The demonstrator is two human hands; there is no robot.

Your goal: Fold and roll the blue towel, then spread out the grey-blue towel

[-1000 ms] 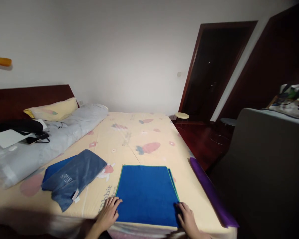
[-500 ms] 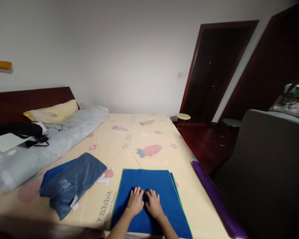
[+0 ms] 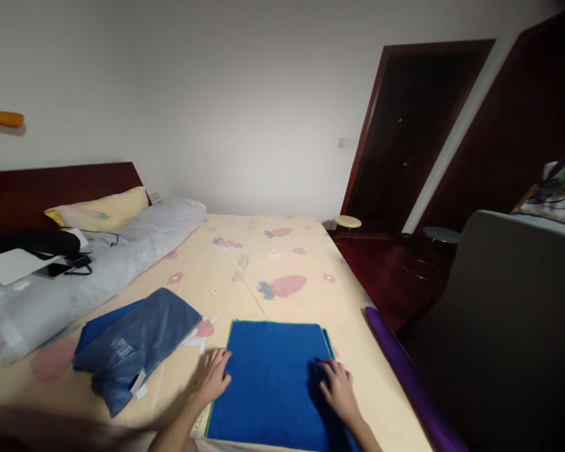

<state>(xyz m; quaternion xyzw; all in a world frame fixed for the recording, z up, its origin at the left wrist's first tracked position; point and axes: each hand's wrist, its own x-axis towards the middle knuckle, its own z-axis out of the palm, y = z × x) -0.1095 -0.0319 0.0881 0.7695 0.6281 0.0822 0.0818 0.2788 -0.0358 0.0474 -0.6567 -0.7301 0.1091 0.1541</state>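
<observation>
A folded bright blue towel (image 3: pixel 273 376) with a green edge lies flat on the yellow printed bedsheet (image 3: pixel 263 263) near the bed's front edge. My left hand (image 3: pixel 214 375) rests flat at the towel's left edge, fingers spread, half on the sheet. My right hand (image 3: pixel 338 386) lies flat on the towel's right side, fingers apart. Neither hand grips anything. To the left lies a crumpled grey-blue towel (image 3: pixel 136 342) on top of another blue cloth (image 3: pixel 98 323).
A rolled grey quilt (image 3: pixel 94 270) and a yellow pillow (image 3: pixel 98 210) lie by the dark headboard, with a phone, cables and papers (image 3: pixel 32 257). A purple cloth (image 3: pixel 405 370) hangs along the bed's right edge. A grey chair back (image 3: pixel 513 314), two stools and a dark doorway are to the right.
My hands went from the towel's near corners to its middle, then spread apart to its left and right sides. The towel stays flat.
</observation>
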